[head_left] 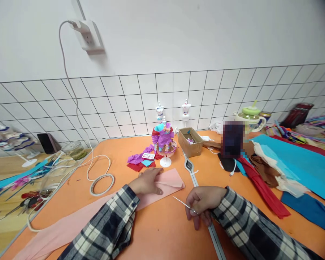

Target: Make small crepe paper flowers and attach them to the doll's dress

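Observation:
A long strip of pink crepe-like material [168, 189] lies folded over at its right end on the orange table. My left hand [148, 180] rests on that folded end, palm down with fingers spread. Thin silver scissors [182, 201] point up and left from my right hand [203, 204], whose fingers curl around the handles. Their tips are right of the pink strip, apart from it. Beneath my right hand runs a long grey strip [215, 236] with an eye-shaped gap near its far end. Beyond my left hand stands a small dress form [165, 141] in a purple ruffled dress.
Behind are a small cardboard box [192, 144] and two bare little dress forms. A tape roll [102, 185] and white cable lie left. Red strips [262, 187], blue sheets [295, 159] and a teapot [250, 115] are at right. Pliers-like tools [34, 200] lie far left.

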{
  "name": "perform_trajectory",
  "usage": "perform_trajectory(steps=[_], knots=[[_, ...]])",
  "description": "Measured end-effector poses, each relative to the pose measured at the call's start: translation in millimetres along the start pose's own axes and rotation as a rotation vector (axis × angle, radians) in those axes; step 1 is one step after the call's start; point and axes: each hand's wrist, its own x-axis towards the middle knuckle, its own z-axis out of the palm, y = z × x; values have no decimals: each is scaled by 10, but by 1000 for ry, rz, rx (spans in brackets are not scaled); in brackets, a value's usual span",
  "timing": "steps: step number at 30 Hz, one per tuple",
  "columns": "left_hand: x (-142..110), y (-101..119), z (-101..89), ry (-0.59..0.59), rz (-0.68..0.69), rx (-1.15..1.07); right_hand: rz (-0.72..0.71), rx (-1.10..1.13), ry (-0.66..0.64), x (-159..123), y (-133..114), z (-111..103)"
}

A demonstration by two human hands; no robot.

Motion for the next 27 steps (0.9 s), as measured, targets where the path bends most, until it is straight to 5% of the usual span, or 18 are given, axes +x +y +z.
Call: perform_trajectory(steps=[6,8,13,18,22,27], knots=[[116,-14,139,44,-109,-49,-18,-35,31,35,26,-5],[126,-34,107,23,-73,-99,-124,-49,181,98,25,12],[78,-10,-44,-77,15,-235,-511,-68,786,329,-37,87],[26,-10,-126,-224,-68,-222,-437,-104,911,389,-94,123],[36,-89,-188,-190,-138,-200,-417,-58,805,310,-69,85],[21,-154,-330,-186,-113,-332,-358,91,284,144,-16,76]])
